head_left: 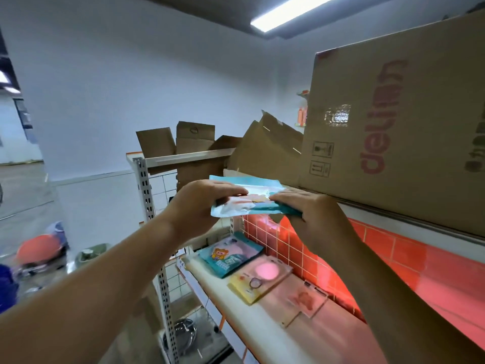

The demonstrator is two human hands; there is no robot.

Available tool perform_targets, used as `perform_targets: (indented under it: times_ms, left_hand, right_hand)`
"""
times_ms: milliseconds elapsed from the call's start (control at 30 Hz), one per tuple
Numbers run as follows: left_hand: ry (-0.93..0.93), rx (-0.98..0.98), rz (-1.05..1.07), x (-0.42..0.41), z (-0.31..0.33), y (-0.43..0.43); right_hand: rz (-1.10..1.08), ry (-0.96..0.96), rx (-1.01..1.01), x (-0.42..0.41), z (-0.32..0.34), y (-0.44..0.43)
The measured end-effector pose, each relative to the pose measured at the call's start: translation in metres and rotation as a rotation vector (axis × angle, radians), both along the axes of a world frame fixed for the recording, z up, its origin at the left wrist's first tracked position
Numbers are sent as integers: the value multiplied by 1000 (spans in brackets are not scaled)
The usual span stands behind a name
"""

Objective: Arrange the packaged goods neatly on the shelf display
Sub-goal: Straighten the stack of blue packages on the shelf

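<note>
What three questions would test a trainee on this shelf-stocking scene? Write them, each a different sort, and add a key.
1. True or false: the left hand and the right hand both grip the glossy teal packet.
2. Where does the large cardboard box stand? A on the floor; B on the upper shelf; C on a chair.
3. Fill in: on the white lower shelf, the ___ packet lies between the cartoon packet and the pink packet.
Key: 1 true; 2 B; 3 yellow, the yellow packet.
</note>
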State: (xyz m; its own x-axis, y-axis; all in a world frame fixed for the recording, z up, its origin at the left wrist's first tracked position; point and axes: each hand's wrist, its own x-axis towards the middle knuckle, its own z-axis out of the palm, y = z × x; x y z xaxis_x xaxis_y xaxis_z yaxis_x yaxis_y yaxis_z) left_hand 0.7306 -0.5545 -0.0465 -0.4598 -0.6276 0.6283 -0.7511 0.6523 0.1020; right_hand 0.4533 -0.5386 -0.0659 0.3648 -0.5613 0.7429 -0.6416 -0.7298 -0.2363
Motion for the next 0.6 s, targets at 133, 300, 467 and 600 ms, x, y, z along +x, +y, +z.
perform_targets:
  times_ms: [133,300,467,600]
  left_hand:
    - [-12,11,54,9,-10,-21]
    - [-25,-31,225,37,-27,-52]
    - [-2,81,281,79,-49,-87]
    - [90,243,96,111,-64,-113]
  right_hand:
    - [-21,22,-61,11,-11,-24]
    - [-29,39,-143,40,-29,-49]
    - [-67,99,-201,82,-49,-74]
    - [-100,88,-226,121,-67,-101]
